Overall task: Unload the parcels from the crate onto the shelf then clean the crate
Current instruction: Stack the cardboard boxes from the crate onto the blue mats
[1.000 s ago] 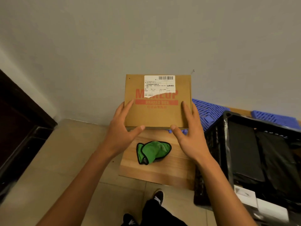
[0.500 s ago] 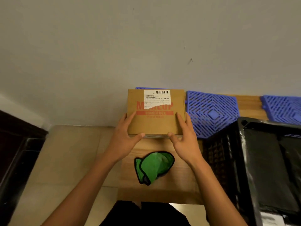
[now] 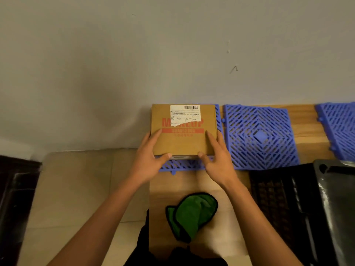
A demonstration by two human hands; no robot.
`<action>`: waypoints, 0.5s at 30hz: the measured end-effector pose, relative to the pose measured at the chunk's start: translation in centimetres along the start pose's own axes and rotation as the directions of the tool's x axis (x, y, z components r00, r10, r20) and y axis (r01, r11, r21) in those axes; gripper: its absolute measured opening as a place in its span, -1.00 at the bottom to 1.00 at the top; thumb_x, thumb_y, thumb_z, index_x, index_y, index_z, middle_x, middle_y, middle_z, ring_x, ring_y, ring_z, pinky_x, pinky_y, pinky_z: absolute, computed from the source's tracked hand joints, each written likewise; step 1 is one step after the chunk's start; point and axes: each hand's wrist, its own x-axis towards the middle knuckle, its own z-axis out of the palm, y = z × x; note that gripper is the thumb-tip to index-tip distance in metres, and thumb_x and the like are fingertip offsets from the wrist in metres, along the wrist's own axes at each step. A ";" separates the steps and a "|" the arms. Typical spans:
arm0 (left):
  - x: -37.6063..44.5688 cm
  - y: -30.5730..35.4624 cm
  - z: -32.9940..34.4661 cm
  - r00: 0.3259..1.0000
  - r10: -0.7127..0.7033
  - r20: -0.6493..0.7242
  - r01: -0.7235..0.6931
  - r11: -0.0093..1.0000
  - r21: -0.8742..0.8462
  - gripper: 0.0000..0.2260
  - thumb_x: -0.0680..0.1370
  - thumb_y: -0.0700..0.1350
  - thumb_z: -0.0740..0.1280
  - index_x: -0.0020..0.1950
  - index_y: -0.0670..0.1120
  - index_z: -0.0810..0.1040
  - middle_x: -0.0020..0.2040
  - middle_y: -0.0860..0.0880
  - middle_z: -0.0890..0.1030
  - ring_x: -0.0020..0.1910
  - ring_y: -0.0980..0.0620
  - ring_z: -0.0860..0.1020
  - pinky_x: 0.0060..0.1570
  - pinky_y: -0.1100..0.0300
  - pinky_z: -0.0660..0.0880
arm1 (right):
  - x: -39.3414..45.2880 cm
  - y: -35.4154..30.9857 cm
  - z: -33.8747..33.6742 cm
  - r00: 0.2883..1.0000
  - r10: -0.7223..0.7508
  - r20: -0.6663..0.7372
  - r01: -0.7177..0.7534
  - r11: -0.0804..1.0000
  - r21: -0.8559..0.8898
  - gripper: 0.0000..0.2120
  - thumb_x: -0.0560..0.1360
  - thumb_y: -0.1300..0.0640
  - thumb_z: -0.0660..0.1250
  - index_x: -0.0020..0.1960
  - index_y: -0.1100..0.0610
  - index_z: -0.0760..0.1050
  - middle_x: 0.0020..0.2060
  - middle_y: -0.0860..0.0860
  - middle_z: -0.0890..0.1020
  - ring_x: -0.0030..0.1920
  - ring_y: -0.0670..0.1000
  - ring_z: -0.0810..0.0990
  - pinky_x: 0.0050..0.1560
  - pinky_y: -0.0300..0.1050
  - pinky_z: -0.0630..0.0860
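A brown cardboard parcel [image 3: 184, 139] with red print and a white shipping label rests on a blue lattice mat [image 3: 182, 166] at the left end of the wooden shelf [image 3: 192, 183], against the wall. My left hand [image 3: 151, 160] grips its left side and front edge. My right hand [image 3: 217, 158] grips its right side and front edge. The black plastic crate [image 3: 272, 198] stands to the right, lined with black plastic. A green cloth [image 3: 192, 214] with black trim lies on the shelf just in front of my hands.
Two more blue lattice mats [image 3: 259, 135] [image 3: 340, 127] lie along the wall on the shelf to the right. Beige tiled floor [image 3: 76, 189] is on the left, with dark furniture [image 3: 15, 189] at the far left edge.
Both hands have carried the parcel forward and down toward the wall; it now sits on the leftmost blue mat. The view has tilted down and closer over the shelf.
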 end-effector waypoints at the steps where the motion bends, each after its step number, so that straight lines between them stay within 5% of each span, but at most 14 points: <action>1: 0.8 -0.3 -0.2 1.000 -0.003 0.011 0.003 1.000 -0.007 -0.23 0.50 0.01 0.52 0.61 0.18 0.20 0.53 0.14 0.26 0.42 0.09 0.36 0.40 -0.06 0.44 | 0.8 -0.2 0.2 1.000 0.006 0.006 -0.006 1.000 0.001 -0.28 0.61 0.06 0.38 0.64 -0.03 0.08 0.65 0.04 -0.06 0.62 0.00 -0.06 0.26 -0.54 0.01; 8: 5.7 -1.5 -0.8 0.999 -0.026 0.033 0.026 1.000 0.002 -0.22 0.50 0.02 0.51 0.62 0.19 0.17 0.57 0.08 0.21 0.46 0.06 0.34 0.43 0.01 0.36 | 4.9 -0.8 1.1 1.000 0.013 0.013 -0.013 0.999 -0.031 -0.30 0.63 0.05 0.35 0.65 -0.02 0.07 0.65 0.04 -0.10 0.63 0.04 -0.06 0.41 -0.26 0.03; 11: 6.9 -1.9 -1.1 1.000 -0.020 0.020 0.019 1.000 0.006 -0.23 0.51 0.01 0.52 0.62 0.16 0.19 0.56 0.09 0.21 0.42 0.11 0.33 0.41 0.09 0.33 | 6.2 -0.8 1.6 1.000 0.013 0.011 -0.013 0.999 -0.043 -0.31 0.63 0.05 0.35 0.64 0.00 0.09 0.65 0.07 -0.10 0.63 0.10 -0.02 0.58 0.04 0.14; 15: 8.2 -2.1 -1.1 1.000 -0.008 -0.011 0.009 0.999 0.037 -0.25 0.51 0.00 0.51 0.61 0.14 0.22 0.56 0.06 0.21 0.37 0.20 0.26 0.37 0.19 0.26 | 7.6 -0.8 2.3 1.000 -0.022 -0.010 0.021 0.999 -0.034 -0.38 0.63 0.11 0.34 0.62 0.03 0.18 0.65 0.02 -0.12 0.63 0.10 0.03 0.53 0.18 0.27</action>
